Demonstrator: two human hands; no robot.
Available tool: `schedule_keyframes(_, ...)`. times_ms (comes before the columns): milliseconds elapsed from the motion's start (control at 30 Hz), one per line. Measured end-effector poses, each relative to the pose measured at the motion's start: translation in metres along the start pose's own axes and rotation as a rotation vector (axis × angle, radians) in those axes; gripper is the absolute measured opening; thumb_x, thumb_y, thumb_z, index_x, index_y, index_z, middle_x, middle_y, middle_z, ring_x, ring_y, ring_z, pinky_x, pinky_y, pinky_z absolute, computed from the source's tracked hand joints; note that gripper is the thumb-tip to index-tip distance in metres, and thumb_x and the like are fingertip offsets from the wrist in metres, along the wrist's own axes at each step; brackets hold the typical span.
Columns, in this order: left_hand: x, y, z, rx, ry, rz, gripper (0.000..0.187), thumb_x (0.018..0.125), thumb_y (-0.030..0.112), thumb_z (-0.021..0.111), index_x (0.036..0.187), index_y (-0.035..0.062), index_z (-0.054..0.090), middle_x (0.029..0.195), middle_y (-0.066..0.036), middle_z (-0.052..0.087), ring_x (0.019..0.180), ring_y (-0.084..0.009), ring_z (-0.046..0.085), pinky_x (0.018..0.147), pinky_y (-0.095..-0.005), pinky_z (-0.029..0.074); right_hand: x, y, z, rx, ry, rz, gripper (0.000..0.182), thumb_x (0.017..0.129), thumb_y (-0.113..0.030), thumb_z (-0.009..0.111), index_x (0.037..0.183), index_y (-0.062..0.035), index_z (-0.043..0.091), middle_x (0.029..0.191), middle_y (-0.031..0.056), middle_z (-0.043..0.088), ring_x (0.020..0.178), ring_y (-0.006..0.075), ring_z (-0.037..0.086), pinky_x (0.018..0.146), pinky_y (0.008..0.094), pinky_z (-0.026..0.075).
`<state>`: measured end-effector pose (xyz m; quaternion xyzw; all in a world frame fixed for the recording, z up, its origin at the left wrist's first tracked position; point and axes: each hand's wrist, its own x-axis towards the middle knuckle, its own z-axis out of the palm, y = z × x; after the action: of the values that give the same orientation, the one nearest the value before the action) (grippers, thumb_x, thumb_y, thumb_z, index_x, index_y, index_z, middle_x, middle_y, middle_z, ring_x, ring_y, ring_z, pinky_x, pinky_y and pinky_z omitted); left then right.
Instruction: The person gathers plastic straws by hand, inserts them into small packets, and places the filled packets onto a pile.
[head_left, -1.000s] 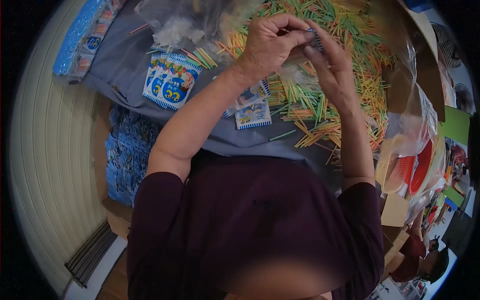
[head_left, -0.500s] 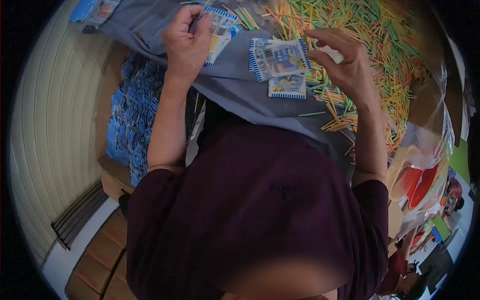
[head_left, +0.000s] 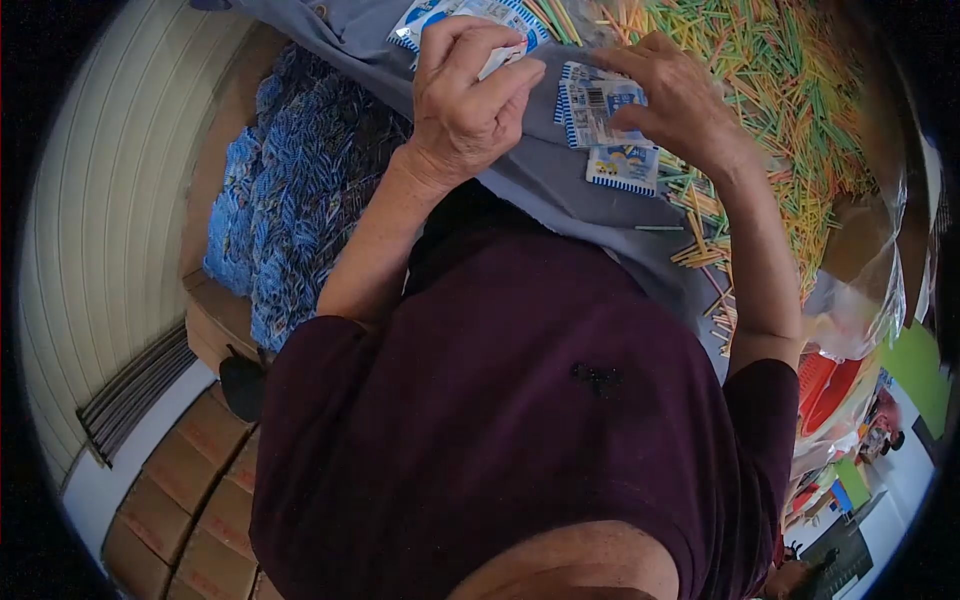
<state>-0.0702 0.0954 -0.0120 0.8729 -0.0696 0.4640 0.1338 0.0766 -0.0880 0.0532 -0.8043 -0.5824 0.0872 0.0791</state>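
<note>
My left hand (head_left: 470, 100) is raised at the near edge of the grey cloth (head_left: 540, 190), fingers curled and thumb held apart from them. Behind it lie blue-and-white printed packets (head_left: 425, 22), partly hidden by the fingers; one shows through the gap beside the thumb. My right hand (head_left: 685, 105) is over a small stack of clear packets with blue striped ends (head_left: 592, 112). Its thumb and fingers are spread, overlapping the top packet's right side. A lower packet (head_left: 622, 170) sticks out toward me.
Thin coloured sticks (head_left: 770, 110) form a large heap at the right, some strewn near the cloth edge. At left, a cardboard box (head_left: 205, 300) holds many blue packets (head_left: 300, 200). Closed cartons (head_left: 190, 470) stand lower left. A red basket (head_left: 830, 385) sits at right.
My left hand has moved right and turned, its fingers now pointing right. My right hand has come further over the stacked packets. The whole view has shifted a little.
</note>
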Motion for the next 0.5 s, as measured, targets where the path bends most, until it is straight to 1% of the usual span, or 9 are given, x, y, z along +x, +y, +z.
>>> schedule_keyframes(33, -0.006, -0.003, 0.003, -0.043, 0.046, -0.031, 0.02, 0.071, 0.006, 0.081, 0.09, 0.0119, 0.076, 0.105, -0.005, 0.068, 0.104, -0.0263, 0.057, 0.088, -0.0354, 0.046, 0.004, -0.002, 0.001, -0.003, -0.06, 0.06, 0.066, 0.065, -0.01, 0.075, 0.129, -0.0089, 0.061, 0.118, 0.0121, 0.064, 0.109, 0.0319, 0.056, 0.097, 0.043, 0.046)
schedule_keyframes(67, -0.013, -0.005, 0.005, -0.042, 0.046, -0.035, 0.02, 0.071, 0.006, 0.081, 0.09, 0.0119, 0.076, 0.105, -0.005, 0.068, 0.104, -0.0263, 0.057, 0.088, -0.0354, 0.046, 0.006, 0.0, 0.002, -0.003, -0.063, 0.057, 0.066, 0.065, -0.01, 0.075, 0.129, -0.0089, 0.061, 0.118, 0.0121, 0.064, 0.109, 0.0319, 0.056, 0.097, 0.043, 0.046)
schedule_keyframes(233, -0.021, 0.003, -0.002, -0.067, 0.015, -0.052, 0.023, 0.07, 0.006, 0.081, 0.092, 0.0125, 0.076, 0.104, -0.004, 0.068, 0.104, -0.0275, 0.057, 0.087, -0.0356, 0.047, 0.011, 0.012, 0.015, 0.057, 0.076, -0.068, 0.061, 0.063, -0.006, 0.07, 0.124, -0.0077, 0.063, 0.106, 0.0124, 0.066, 0.1, 0.0331, 0.059, 0.09, 0.0429, 0.048)
schedule_keyframes(267, -0.023, 0.005, -0.002, -0.069, 0.014, -0.053, 0.023, 0.07, 0.006, 0.081, 0.092, 0.0125, 0.076, 0.104, -0.004, 0.068, 0.104, -0.0275, 0.057, 0.087, -0.0356, 0.047, 0.014, 0.014, 0.017, 0.058, 0.075, -0.066, 0.061, 0.063, -0.006, 0.07, 0.124, -0.0077, 0.063, 0.106, 0.0124, 0.066, 0.1, 0.0331, 0.059, 0.09, 0.0429, 0.048)
schedule_keyframes(333, -0.024, 0.008, -0.001, -0.105, 0.015, -0.06, 0.024, 0.07, 0.006, 0.081, 0.092, 0.0125, 0.075, 0.104, -0.004, 0.068, 0.104, -0.0282, 0.057, 0.088, -0.0359, 0.047, 0.019, 0.018, 0.018, -0.074, -0.049, 0.018, 0.054, 0.061, -0.006, 0.07, 0.115, -0.0052, 0.067, 0.098, 0.0128, 0.067, 0.096, 0.035, 0.059, 0.088, 0.0449, 0.048)
schedule_keyframes(367, -0.024, 0.011, -0.002, -0.107, 0.016, -0.061, 0.024, 0.07, 0.006, 0.081, 0.092, 0.0125, 0.075, 0.104, -0.004, 0.068, 0.104, -0.0282, 0.057, 0.088, -0.0359, 0.047, 0.019, 0.018, 0.015, -0.075, -0.051, 0.02, 0.054, 0.061, -0.006, 0.07, 0.115, -0.0052, 0.067, 0.098, 0.0128, 0.067, 0.096, 0.035, 0.059, 0.088, 0.0449, 0.048)
schedule_keyframes(433, -0.025, 0.014, -0.003, -0.12, 0.009, -0.081, 0.023, 0.07, 0.005, 0.08, 0.091, 0.0119, 0.075, 0.104, -0.004, 0.068, 0.103, -0.0283, 0.058, 0.087, -0.036, 0.048, 0.018, 0.02, 0.008, -0.033, -0.133, 0.014, 0.042, 0.063, -0.002, 0.07, 0.105, -0.0013, 0.069, 0.093, 0.0114, 0.069, 0.085, 0.0277, 0.064, 0.078, 0.04, 0.052)
schedule_keyframes(467, -0.025, 0.013, -0.002, -0.122, 0.011, -0.079, 0.023, 0.07, 0.005, 0.08, 0.091, 0.0119, 0.075, 0.104, -0.004, 0.068, 0.103, -0.0283, 0.058, 0.087, -0.036, 0.048, 0.017, 0.023, 0.008, -0.035, -0.132, 0.017, 0.042, 0.063, -0.002, 0.07, 0.105, -0.0013, 0.069, 0.093, 0.0114, 0.069, 0.085, 0.0277, 0.064, 0.078, 0.04, 0.052)
schedule_keyframes(500, -0.026, 0.011, 0.0, -0.142, 0.044, -0.057, 0.025, 0.069, 0.004, 0.078, 0.093, 0.0106, 0.075, 0.103, -0.005, 0.067, 0.099, -0.028, 0.058, 0.084, -0.0358, 0.049, 0.013, 0.029, 0.009, 0.298, -0.129, 0.08, 0.035, 0.067, 0.0, 0.07, 0.102, 0.0001, 0.069, 0.091, 0.0097, 0.071, 0.082, 0.0218, 0.066, 0.074, 0.036, 0.053)
